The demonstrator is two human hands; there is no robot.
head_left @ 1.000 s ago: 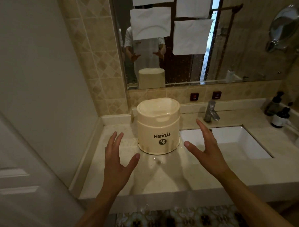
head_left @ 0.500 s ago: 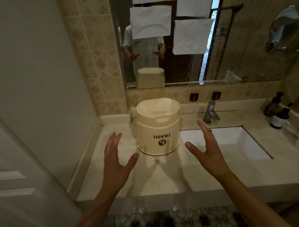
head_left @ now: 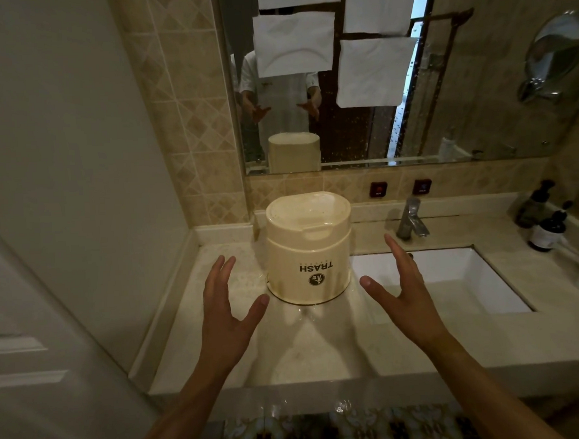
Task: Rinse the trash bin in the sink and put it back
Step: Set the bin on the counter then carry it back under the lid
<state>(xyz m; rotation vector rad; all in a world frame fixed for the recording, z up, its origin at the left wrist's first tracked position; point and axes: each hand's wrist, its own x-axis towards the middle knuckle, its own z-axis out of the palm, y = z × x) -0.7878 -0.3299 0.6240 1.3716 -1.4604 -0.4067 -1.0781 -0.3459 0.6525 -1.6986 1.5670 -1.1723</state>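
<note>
A cream trash bin [head_left: 308, 248] stands upside down on the marble counter [head_left: 307, 344], left of the white sink [head_left: 450, 280]; its "TRASH" lettering reads inverted. My left hand [head_left: 225, 308] hovers to the bin's lower left, fingers spread, thumb tip near the bin's base. To the bin's lower right my right hand [head_left: 404, 290] is held the same way, palm turned toward the bin. Neither hand touches the bin. Small water drops lie on the counter in front of it.
A chrome faucet [head_left: 411, 219] rises behind the sink. Two dark pump bottles [head_left: 547, 228] stand at the far right. A wall and door panel close off the left side. The mirror [head_left: 375, 83] above has paper sheets stuck on it. Patterned floor tiles show below the counter edge.
Both hands have stayed spread on either side of the bin, barely shifting. The bin has not moved.
</note>
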